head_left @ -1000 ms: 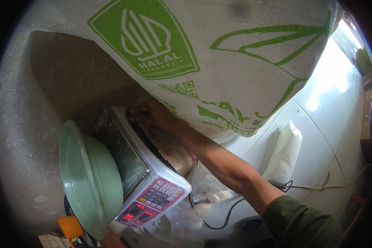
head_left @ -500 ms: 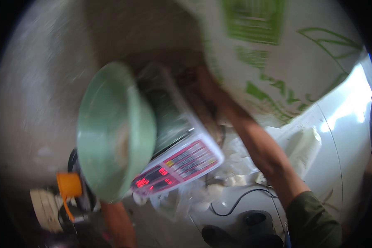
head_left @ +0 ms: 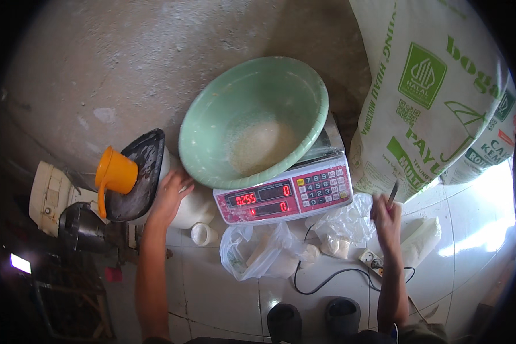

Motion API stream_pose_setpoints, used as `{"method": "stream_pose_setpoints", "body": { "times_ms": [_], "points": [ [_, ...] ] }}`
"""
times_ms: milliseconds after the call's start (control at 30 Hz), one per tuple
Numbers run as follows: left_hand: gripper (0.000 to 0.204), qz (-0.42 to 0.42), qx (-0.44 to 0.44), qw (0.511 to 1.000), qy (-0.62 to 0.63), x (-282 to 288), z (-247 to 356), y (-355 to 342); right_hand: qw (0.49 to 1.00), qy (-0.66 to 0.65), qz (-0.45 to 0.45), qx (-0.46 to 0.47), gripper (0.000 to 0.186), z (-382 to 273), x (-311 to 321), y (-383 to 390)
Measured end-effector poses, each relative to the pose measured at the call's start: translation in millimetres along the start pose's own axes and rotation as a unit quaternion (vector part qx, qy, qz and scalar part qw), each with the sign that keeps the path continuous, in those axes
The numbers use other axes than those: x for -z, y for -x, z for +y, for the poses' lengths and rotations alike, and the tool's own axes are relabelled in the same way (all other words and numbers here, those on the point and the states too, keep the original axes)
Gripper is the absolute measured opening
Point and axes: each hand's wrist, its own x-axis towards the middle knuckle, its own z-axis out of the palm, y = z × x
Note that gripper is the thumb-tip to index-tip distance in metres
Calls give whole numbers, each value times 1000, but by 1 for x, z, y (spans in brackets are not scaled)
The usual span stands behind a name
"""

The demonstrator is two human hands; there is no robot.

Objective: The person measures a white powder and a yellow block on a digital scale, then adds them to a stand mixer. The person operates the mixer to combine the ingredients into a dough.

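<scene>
Tool (head_left: 394, 192), slim and dark, in the right hand (head_left: 386, 217)

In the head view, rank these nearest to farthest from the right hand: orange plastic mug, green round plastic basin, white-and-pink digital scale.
1. Digital scale: just left of the right hand.
2. Green basin: on the scale, farther left.
3. Orange mug: far left, past the left hand.
</scene>
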Motion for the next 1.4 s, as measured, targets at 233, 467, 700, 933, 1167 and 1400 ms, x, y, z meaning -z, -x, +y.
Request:
{"method": "stream_pose_setpoints", "body": {
  "times_ms": [233,467,700,933,1167,1400],
  "points": [
    [6,-176,-115,970,-123,-81,-64,201,936,-143,-272,-173,29,36,-34,145],
    [32,-217,-6,976,-33,-173,-209,255,961,101,-245,-76,22,114,-54,185],
    [36,-73,56,991,100,-252,-234,274,961,149,-233,-16,51,136,-55,202],
    [32,-209,122,943,227,-301,-172,266,990,56,-103,-77,66,78,-20,182],
    [40,-530,345,684,364,-292,-152,228,953,47,-284,-100,72,-38,134,179],
    [23,-316,6,942,114,-313,-79,246,770,380,512,22,33,-145,558,316]
  ]
}}
